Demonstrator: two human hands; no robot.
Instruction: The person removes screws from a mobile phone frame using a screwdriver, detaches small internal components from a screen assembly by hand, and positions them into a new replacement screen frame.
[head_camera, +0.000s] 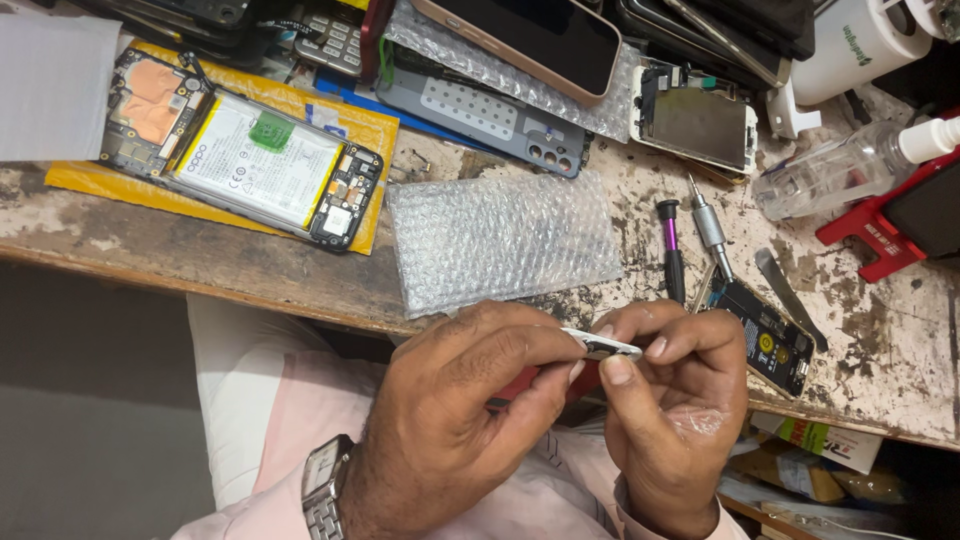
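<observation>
Head view: looking down on a scuffed wooden worktop (300, 270) strewn with phone parts.
Left hand (470, 400): wristwatch (325, 485) on the wrist, fingertips pinched on the left end of a small white part (600, 345).
Right hand (675, 400): thumb and forefinger gripping the right end of the same part.
White part: thin, elongated, held off the worktop just past its near edge, between both hands.
Something red (545, 383): under the fingers, mostly hidden, kind unclear.
Bubble wrap (500, 238): flat, just beyond the hands.
Opened phone (245, 150): far left, battery showing, on yellow sheet.
Screwdrivers (690, 240): two, right of the wrap.
Spray bottle (850, 170): far right, lying down.
</observation>
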